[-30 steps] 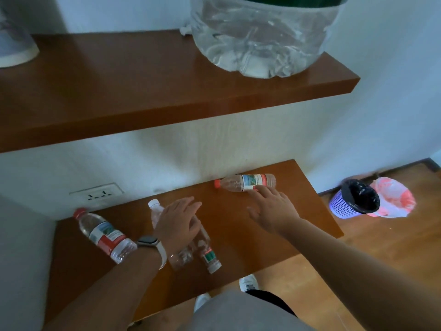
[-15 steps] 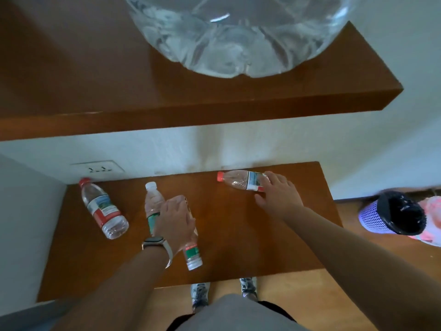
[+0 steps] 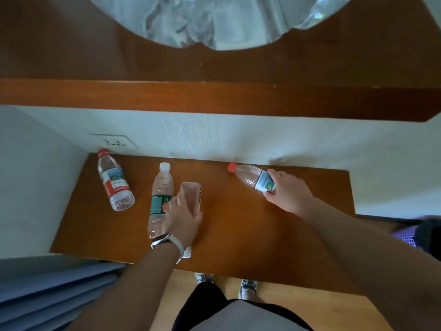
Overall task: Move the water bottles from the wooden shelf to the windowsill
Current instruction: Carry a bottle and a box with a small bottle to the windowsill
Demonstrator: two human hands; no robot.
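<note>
while both arms reach down over the lower brown wooden shelf (image 3: 238,240), four small clear plastic water bottles lie on their sides on it

the left hand (image 3: 181,220), with a white-strapped watch (image 3: 168,242) on its wrist, has its fingers and thumb curled round a clear bottle (image 3: 191,197) whose flat base points away from the person and whose white cap end shows just below the wrist; whether this bottle is lifted off the wood cannot be told

just beside it on the left lies a white-capped bottle with a green label (image 3: 161,199), cap toward the wall, its lower part hidden behind the hand

well apart at the shelf's far left corner lies a red-capped bottle with a red and white label (image 3: 114,182), its cap close under a white wall socket (image 3: 113,141)

the right hand (image 3: 288,194) grips the labelled middle of a second red-capped bottle (image 3: 248,176), fingers over the top and thumb beneath; that bottle lies near the wall with its cap pointing left

above hangs an upper brown wooden shelf (image 3: 214,99) carrying a large clear water jug (image 3: 214,20)

a purple mesh basket (image 3: 405,236) shows at the right edge on the wooden floor, and two shoes (image 3: 202,278) peek out below the shelf's front edge
</note>
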